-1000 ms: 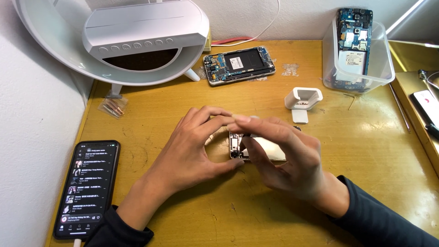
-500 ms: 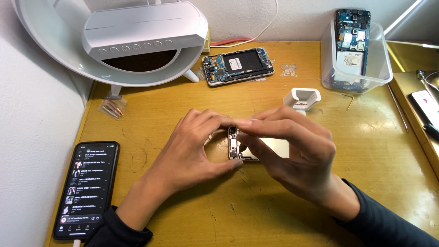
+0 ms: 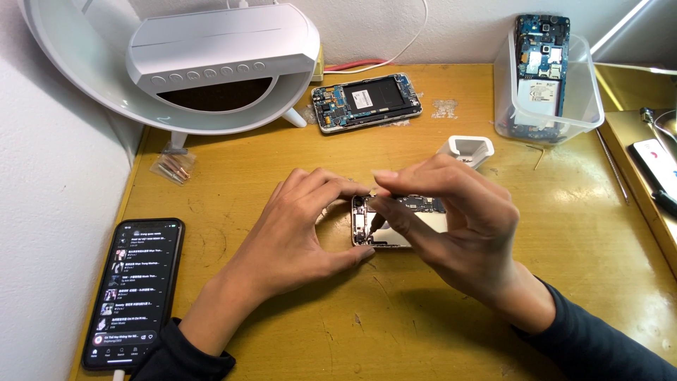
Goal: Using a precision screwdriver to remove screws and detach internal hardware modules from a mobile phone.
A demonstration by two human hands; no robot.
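Note:
A small opened phone (image 3: 429, 221) with its back off lies flat on the yellow-brown wooden desk (image 3: 395, 331), circuit parts showing at its left end. My left hand (image 3: 296, 229) cups that left end, thumb against the near edge and fingers over the far edge. From the right, my right hand (image 3: 462, 219) arches over the phone. Its fingers curl around the far side and its thumb tip presses into the exposed parts. Index fingertips of both hands nearly meet above the phone. Much of the phone is hidden under my right palm.
A white ring-shaped lamp (image 3: 211, 63) stands back left, with a second opened phone (image 3: 367, 102) beside it. A clear tub (image 3: 585, 99) holds another stripped phone. A lit black smartphone (image 3: 134, 289) lies front left, a small bag of coppery bits (image 3: 173, 168) behind it. A white holder (image 3: 469, 148) sits behind my right hand.
My right hand has lifted and arched, baring more of the phone's circuit end, and its thumb now presses inside. My left hand has barely moved.

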